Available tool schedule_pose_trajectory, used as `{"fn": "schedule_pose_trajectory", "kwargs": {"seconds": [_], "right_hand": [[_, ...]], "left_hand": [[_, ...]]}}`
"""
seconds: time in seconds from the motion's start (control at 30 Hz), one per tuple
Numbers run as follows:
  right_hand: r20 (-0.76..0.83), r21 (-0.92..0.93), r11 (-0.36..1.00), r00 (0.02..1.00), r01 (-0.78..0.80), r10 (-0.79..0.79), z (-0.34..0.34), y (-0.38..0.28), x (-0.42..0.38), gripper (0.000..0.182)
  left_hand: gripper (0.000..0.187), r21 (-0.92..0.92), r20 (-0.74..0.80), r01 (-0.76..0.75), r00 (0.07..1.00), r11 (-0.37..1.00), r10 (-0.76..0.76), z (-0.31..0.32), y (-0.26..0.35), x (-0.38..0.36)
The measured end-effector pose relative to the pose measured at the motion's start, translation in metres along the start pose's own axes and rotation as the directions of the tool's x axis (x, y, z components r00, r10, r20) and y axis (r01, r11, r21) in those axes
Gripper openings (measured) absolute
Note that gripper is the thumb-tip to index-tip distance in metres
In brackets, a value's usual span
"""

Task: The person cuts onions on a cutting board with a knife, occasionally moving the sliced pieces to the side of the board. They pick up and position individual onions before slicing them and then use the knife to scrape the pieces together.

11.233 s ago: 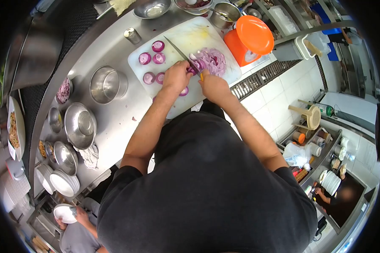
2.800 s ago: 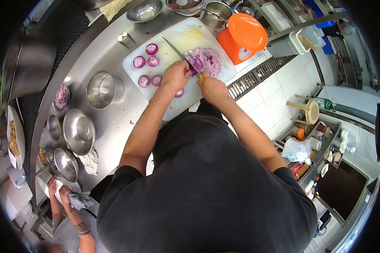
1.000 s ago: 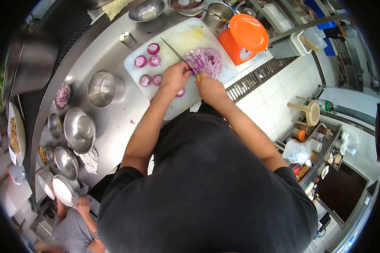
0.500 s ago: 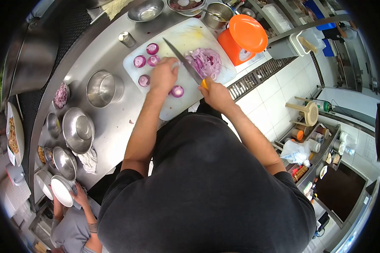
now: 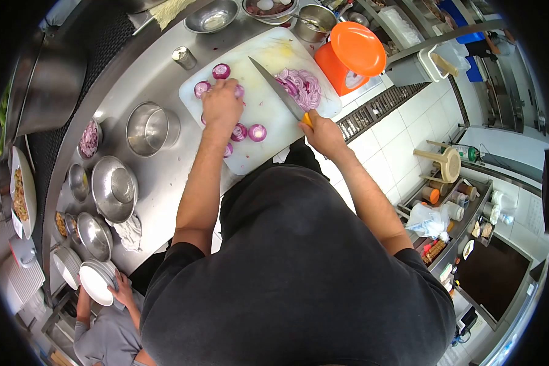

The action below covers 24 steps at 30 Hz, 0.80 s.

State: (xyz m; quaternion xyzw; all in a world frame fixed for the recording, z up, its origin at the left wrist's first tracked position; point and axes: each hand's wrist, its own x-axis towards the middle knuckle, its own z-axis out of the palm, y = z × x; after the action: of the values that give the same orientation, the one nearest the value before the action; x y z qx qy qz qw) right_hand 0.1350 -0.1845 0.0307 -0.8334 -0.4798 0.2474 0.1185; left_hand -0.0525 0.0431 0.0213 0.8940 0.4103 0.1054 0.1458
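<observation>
My right hand (image 5: 327, 135) grips the yellow handle of a kitchen knife (image 5: 280, 93); its blade lies across the white cutting board (image 5: 262, 61), beside a pile of sliced red onion (image 5: 301, 89). Over the board's left part, my left hand (image 5: 222, 105) is closed on a red onion half (image 5: 239, 91) at its thumb side; the fingertips are partly hidden. Another onion half (image 5: 202, 89) lies by its fingers, and one more onion half (image 5: 221, 71) sits just beyond. Nearer to me, several peeled pieces, including an onion half (image 5: 257, 133), rest on the board.
An orange scale (image 5: 358, 49) stands right of the board. On the steel counter (image 5: 165, 183) are a steel pot (image 5: 146, 129), a metal bowl (image 5: 113, 189) and a small can (image 5: 183, 57). At lower left, a co-worker's hand (image 5: 123, 291) holds white bowls (image 5: 96, 284).
My left hand has moved left and slightly down, onto the onion halves. The knife in my right hand has shifted a little right. The co-worker's bowls have moved slightly.
</observation>
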Motion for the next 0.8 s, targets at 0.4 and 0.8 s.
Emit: {"fn": "schedule_pose_trajectory", "kwargs": {"seconds": [0.4,0.8], "right_hand": [[-0.025,-0.013,1.000,1.000,-0.009,0.009,-0.031,-0.039,-0.007,0.040],[0.119,-0.119,0.992,0.992,-0.028,0.042,-0.032,-0.070,-0.017,0.041]], "left_hand": [[0.043,-0.355,0.117,-0.051,0.988,0.933,0.098,0.013,0.047,-0.016],[0.035,-0.362,0.112,-0.006,0.992,0.932,0.049,0.024,0.044,-0.019]]}}
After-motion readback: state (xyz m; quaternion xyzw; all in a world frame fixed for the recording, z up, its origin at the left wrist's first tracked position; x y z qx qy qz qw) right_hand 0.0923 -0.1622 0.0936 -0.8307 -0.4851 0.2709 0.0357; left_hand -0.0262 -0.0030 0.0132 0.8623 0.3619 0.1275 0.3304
